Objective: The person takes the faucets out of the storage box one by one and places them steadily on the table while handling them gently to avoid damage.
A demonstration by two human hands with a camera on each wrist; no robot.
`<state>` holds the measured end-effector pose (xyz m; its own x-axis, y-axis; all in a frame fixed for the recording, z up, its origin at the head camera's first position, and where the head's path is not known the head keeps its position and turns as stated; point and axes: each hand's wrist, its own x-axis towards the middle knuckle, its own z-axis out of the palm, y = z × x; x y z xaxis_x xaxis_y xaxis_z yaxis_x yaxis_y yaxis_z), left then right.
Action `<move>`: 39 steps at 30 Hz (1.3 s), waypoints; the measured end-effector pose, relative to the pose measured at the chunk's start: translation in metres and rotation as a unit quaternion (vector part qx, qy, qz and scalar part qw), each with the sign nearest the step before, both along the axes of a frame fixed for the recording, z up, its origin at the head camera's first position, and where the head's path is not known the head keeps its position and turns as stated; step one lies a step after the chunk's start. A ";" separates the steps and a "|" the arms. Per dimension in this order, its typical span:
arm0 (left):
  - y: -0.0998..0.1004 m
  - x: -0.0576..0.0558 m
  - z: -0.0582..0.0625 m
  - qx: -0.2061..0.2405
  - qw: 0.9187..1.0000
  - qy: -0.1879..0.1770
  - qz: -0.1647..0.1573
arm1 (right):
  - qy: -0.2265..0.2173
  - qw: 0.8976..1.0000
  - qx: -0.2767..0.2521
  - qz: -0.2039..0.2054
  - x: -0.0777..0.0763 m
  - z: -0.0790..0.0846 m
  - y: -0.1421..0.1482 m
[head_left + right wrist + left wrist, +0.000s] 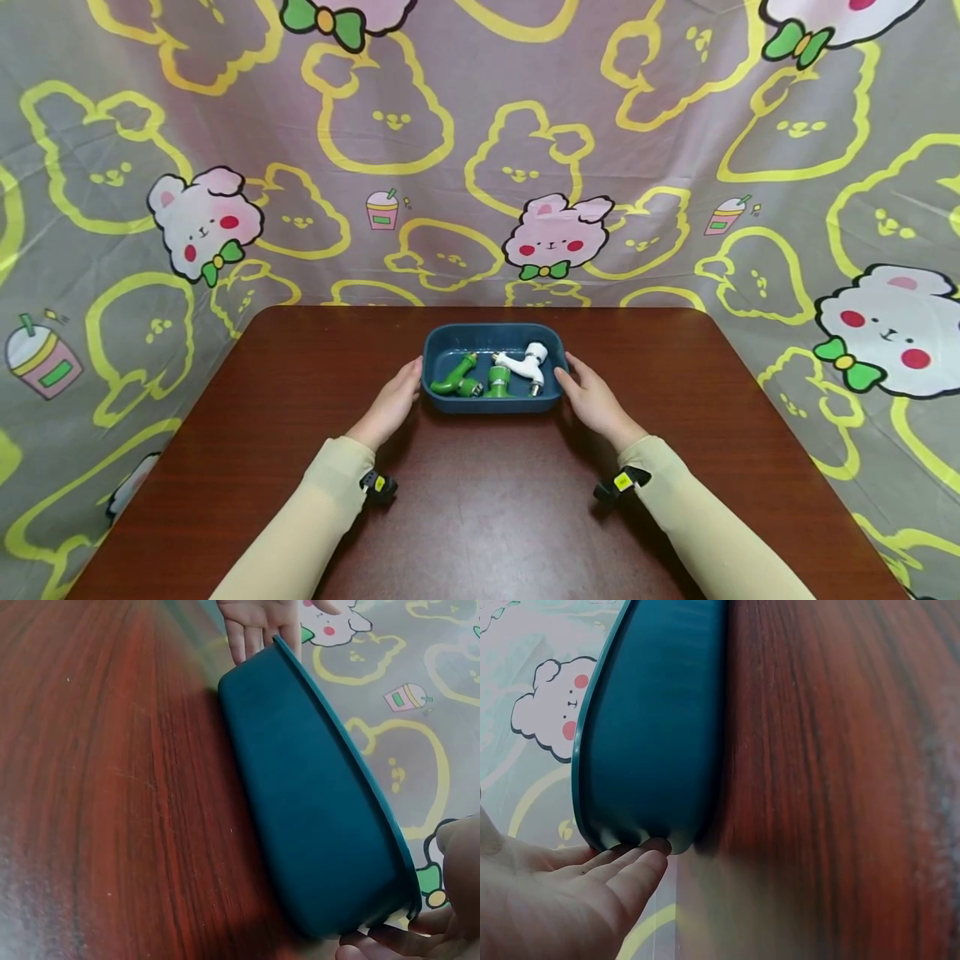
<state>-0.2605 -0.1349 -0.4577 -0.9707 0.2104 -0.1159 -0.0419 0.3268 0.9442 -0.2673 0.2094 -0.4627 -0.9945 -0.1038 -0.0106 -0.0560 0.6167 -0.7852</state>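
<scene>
1. Two hands, yours, flank the blue plastic basin (pixel 492 407): left hand (pixel 395 404) at its 9 o'clock end, right hand (pixel 596 406) at 3 o'clock. The basin lies at 12 o'clock from you and appears to rest on the wooden table (pixel 480 517).
2. Grip: your left fingers are extended, tips against the end wall. Your right fingers press the opposite end, thumb spread from them; contact between thumb and rim is uncertain. Neither hand pinches.
3. Contents: green tap (pixel 454 379) towards 8 o'clock, green fitting (pixel 498 381) near 6, white tap (pixel 527 367) towards 2.
4. Step, judged: you are steadying or positioning the loaded basin. Shifting it further would call for even pressure from both ends; otherwise, release both sides together.
5. Obscured: the front wall cuts off the green fitting's lower part; neither wrist view shows the contents. Your right hand is cropped in its own wrist view.
</scene>
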 end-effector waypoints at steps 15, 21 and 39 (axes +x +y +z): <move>0.000 0.011 -0.001 0.002 1.000 0.011 0.004 | 0.003 1.000 0.011 0.005 0.011 0.000 0.001; -0.001 0.013 -0.004 0.001 1.000 0.010 0.003 | 0.004 1.000 0.017 0.009 0.015 0.001 0.001; -0.003 0.022 -0.002 -0.030 0.999 0.012 -0.006 | 0.027 0.999 0.021 0.020 0.028 0.002 0.003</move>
<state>-0.2382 -0.1378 -0.4599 -0.9711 0.2146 -0.1047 -0.0148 0.3832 0.9235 -0.2389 0.2124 -0.4602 -0.9888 -0.1443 0.0381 -0.1232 0.6458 -0.7535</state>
